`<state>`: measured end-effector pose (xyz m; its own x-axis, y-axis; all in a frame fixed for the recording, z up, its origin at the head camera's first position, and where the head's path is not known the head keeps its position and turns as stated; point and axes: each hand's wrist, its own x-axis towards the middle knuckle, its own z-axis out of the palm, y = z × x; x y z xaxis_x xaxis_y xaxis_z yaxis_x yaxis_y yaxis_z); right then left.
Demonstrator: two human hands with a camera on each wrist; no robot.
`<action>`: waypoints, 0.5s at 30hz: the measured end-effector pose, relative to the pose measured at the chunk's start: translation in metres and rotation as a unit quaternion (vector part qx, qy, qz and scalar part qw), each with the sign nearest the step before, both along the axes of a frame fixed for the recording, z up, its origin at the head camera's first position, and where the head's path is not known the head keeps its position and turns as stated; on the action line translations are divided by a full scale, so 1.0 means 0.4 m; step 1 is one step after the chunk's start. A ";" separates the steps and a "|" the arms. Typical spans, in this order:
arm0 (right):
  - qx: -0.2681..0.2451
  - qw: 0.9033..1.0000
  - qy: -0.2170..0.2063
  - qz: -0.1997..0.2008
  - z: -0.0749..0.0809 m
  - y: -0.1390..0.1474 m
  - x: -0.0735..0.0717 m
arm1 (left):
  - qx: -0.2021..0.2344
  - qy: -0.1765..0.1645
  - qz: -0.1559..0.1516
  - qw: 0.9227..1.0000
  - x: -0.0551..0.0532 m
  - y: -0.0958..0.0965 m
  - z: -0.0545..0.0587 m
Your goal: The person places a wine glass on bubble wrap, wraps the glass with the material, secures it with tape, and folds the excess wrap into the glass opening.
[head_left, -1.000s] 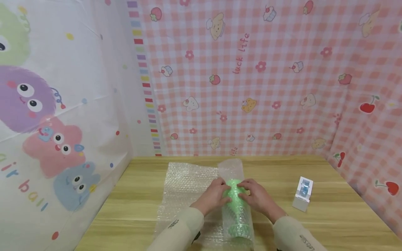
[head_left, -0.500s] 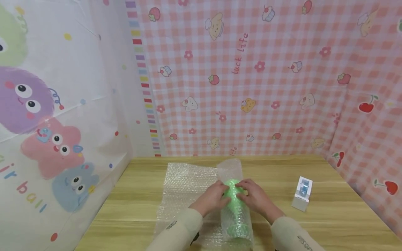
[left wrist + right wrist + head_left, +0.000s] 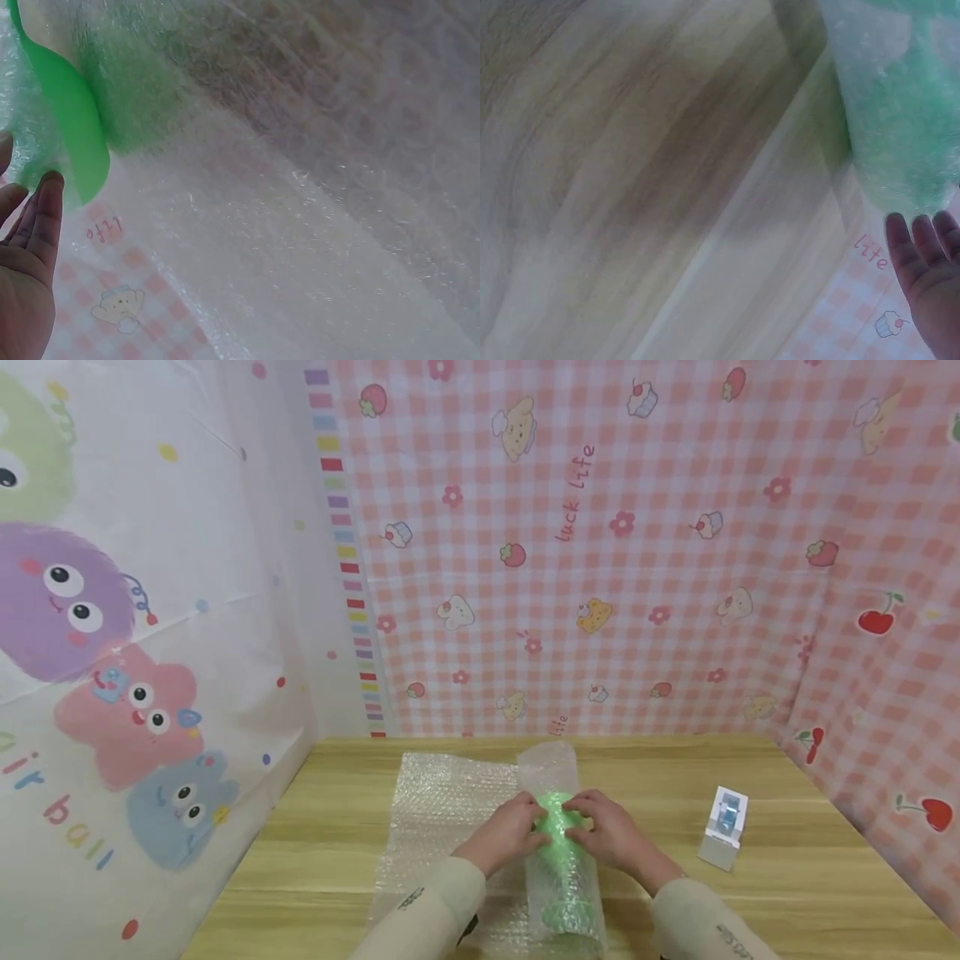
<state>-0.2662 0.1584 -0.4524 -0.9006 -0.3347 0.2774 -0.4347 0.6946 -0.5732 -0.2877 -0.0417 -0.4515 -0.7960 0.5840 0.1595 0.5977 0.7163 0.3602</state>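
A green goblet (image 3: 557, 858) lies wrapped in clear bubble wrap (image 3: 442, 806), its bowl away from me and its foot near the front. Left of the roll, the rest of the sheet is spread flat. My left hand (image 3: 504, 835) holds the wrapped bowl from the left, thumb and fingers curved onto the wrap. From the right, my right hand (image 3: 611, 833) grips the same part. In the left wrist view the bowl (image 3: 79, 120) shows beside the left fingertips (image 3: 51, 178). The right wrist view has right fingertips (image 3: 895, 221) at the wrapped rim.
A small white box-like holder with a light blue piece (image 3: 727, 814) stands on the wooden table (image 3: 795, 877), right of the right hand. A pink checked cloth (image 3: 570, 668) hangs behind the table's far edge, and a white printed cloth (image 3: 247, 685) hangs at the left.
The wrapped goblet has shifted very slightly to the left between my hands. Both hands keep nearly the same place and hold on it.
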 end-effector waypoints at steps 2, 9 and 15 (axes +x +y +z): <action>0.005 1.000 -0.019 -0.001 0.005 0.002 0.003 | 0.002 -0.007 0.003 1.000 -0.001 0.000 -0.001; 0.011 0.998 -0.059 0.006 0.011 0.011 0.004 | -0.003 -0.014 0.008 1.000 0.001 0.005 0.002; 0.002 0.997 -0.073 0.004 0.008 0.015 0.002 | -0.008 0.004 0.001 1.000 0.002 0.005 -0.001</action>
